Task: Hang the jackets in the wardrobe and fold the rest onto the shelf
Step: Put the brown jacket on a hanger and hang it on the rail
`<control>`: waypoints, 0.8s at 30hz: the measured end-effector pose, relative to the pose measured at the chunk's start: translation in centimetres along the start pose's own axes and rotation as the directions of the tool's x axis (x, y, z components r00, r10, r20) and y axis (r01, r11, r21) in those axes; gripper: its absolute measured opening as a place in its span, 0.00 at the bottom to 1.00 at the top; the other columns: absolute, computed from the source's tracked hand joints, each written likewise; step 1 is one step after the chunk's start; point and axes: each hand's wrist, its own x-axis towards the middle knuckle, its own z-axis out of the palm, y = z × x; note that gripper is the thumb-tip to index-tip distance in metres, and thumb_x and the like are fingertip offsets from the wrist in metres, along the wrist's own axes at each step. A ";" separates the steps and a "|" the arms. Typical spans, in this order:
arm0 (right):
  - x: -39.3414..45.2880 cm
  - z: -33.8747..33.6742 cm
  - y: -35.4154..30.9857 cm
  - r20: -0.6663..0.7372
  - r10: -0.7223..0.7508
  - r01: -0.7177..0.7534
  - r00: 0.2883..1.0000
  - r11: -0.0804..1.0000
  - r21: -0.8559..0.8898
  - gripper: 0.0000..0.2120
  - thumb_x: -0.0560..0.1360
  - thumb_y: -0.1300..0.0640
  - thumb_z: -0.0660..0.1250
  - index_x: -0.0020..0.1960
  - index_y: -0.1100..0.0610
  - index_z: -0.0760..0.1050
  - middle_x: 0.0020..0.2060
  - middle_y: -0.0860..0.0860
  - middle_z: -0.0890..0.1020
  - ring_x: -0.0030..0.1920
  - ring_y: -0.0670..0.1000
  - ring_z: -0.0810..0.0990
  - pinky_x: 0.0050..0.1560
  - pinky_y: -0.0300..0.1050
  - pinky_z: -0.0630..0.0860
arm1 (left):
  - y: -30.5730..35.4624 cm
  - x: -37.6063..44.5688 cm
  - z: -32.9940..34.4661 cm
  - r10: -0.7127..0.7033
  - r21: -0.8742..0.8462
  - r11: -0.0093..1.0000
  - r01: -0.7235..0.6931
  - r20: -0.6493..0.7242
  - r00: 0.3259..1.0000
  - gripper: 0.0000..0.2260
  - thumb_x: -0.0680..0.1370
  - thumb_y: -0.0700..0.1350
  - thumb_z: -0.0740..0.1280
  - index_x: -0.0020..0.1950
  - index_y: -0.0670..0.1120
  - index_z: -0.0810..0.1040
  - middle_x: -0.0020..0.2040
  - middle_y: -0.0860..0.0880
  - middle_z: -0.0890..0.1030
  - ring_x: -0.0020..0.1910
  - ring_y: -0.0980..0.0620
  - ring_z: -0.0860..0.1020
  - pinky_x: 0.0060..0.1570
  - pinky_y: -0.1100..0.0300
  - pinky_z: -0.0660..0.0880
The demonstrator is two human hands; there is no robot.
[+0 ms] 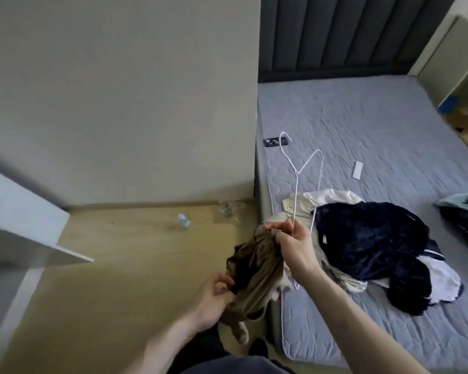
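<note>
A brown jacket [257, 271] hangs bunched over the floor beside the bed. My right hand [292, 247] grips its top together with a white wire hanger [305, 182], whose hook points up and away. My left hand [214, 300] pinches the jacket's lower left edge. On the bed lies a pile of clothes: a dark navy fleece garment [373, 244] on top of cream and white pieces [303, 203]. A white wardrobe panel [16, 211] shows at the left edge.
The grey quilted mattress [376, 125] carries a black phone [276, 141], a small white remote [357, 170] and a pale blue garment [462, 198] at the right edge. A plastic bottle [183, 220] and clear wrapping [229, 209] lie on the wooden floor by the wall.
</note>
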 end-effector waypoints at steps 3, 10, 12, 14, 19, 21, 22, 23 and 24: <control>-1.0 2.8 -2.1 0.147 -0.055 0.049 0.988 0.998 0.040 0.14 0.67 0.73 0.58 0.38 0.54 0.63 0.43 0.58 0.87 0.46 0.57 0.82 0.47 0.50 0.80 | -2.2 0.0 -1.3 -0.107 -0.065 0.992 0.107 0.007 0.994 0.14 0.76 0.44 0.69 0.60 0.48 0.72 0.52 0.39 0.83 0.40 0.45 0.86 0.38 0.56 0.81; -4.1 9.5 -5.3 0.399 -0.091 0.105 0.912 0.994 -0.013 0.17 0.63 0.69 0.57 0.31 0.45 0.65 0.43 0.57 0.86 0.43 0.55 0.74 0.39 0.45 0.72 | -5.6 -0.1 -6.5 -0.178 -0.221 0.965 0.143 -0.149 0.973 0.31 0.65 0.56 0.81 0.61 0.51 0.69 0.51 0.42 0.85 0.43 0.43 0.85 0.39 0.52 0.83; -5.0 11.4 -6.0 0.461 -0.102 0.122 0.881 0.992 -0.014 0.17 0.61 0.68 0.57 0.31 0.45 0.64 0.41 0.57 0.86 0.42 0.53 0.77 0.38 0.39 0.75 | -6.2 0.2 -8.4 -0.147 -0.233 0.969 0.088 -0.252 0.957 0.35 0.67 0.55 0.81 0.68 0.48 0.69 0.57 0.48 0.79 0.49 0.44 0.83 0.36 0.54 0.82; -5.8 13.3 -6.7 0.530 -0.117 0.129 0.840 0.991 0.014 0.15 0.61 0.70 0.56 0.34 0.50 0.62 0.41 0.58 0.85 0.43 0.52 0.80 0.42 0.42 0.80 | -6.9 0.6 -10.6 -0.133 -0.242 0.968 0.062 -0.288 0.948 0.39 0.71 0.54 0.79 0.76 0.47 0.64 0.65 0.49 0.74 0.57 0.47 0.80 0.40 0.59 0.79; -7.2 17.4 -8.1 0.628 -0.144 0.147 0.765 0.988 0.048 0.22 0.66 0.81 0.48 0.38 0.53 0.59 0.41 0.61 0.84 0.45 0.53 0.81 0.47 0.41 0.81 | -8.6 0.7 -15.7 -0.082 -0.309 0.950 0.050 -0.090 0.993 0.37 0.64 0.52 0.81 0.71 0.46 0.77 0.60 0.50 0.85 0.59 0.49 0.84 0.64 0.51 0.79; -7.3 18.4 -8.5 0.629 -0.175 0.205 0.757 0.978 0.026 0.23 0.66 0.82 0.48 0.37 0.52 0.59 0.42 0.62 0.84 0.46 0.53 0.81 0.48 0.41 0.80 | -9.6 0.2 -17.0 -0.068 -0.373 0.927 0.036 -0.071 0.995 0.28 0.64 0.49 0.82 0.62 0.48 0.82 0.52 0.50 0.88 0.53 0.49 0.86 0.60 0.49 0.81; -7.2 18.7 -8.6 0.630 -0.192 0.256 0.752 0.967 -0.012 0.24 0.66 0.82 0.49 0.37 0.52 0.59 0.43 0.62 0.85 0.47 0.53 0.81 0.49 0.42 0.78 | -10.1 -0.1 -17.8 -0.077 -0.437 0.899 0.023 -0.106 0.991 0.26 0.64 0.47 0.82 0.60 0.47 0.82 0.51 0.47 0.88 0.52 0.46 0.86 0.58 0.48 0.82; -7.1 18.9 -8.6 0.630 -0.208 0.316 0.748 0.947 -0.063 0.24 0.67 0.81 0.50 0.36 0.51 0.59 0.44 0.62 0.85 0.48 0.55 0.80 0.50 0.45 0.76 | -10.5 -0.4 -18.8 -0.095 -0.508 0.861 0.006 -0.149 0.984 0.25 0.63 0.45 0.81 0.59 0.44 0.82 0.51 0.43 0.88 0.52 0.43 0.86 0.56 0.47 0.82; -6.9 19.0 -8.4 0.620 -0.224 0.377 0.752 0.918 -0.125 0.25 0.67 0.81 0.52 0.35 0.50 0.59 0.45 0.61 0.86 0.47 0.57 0.80 0.50 0.47 0.74 | -10.8 -1.0 -20.0 -0.115 -0.554 0.832 -0.008 -0.187 0.976 0.24 0.64 0.44 0.80 0.58 0.42 0.83 0.50 0.41 0.87 0.51 0.40 0.85 0.54 0.45 0.82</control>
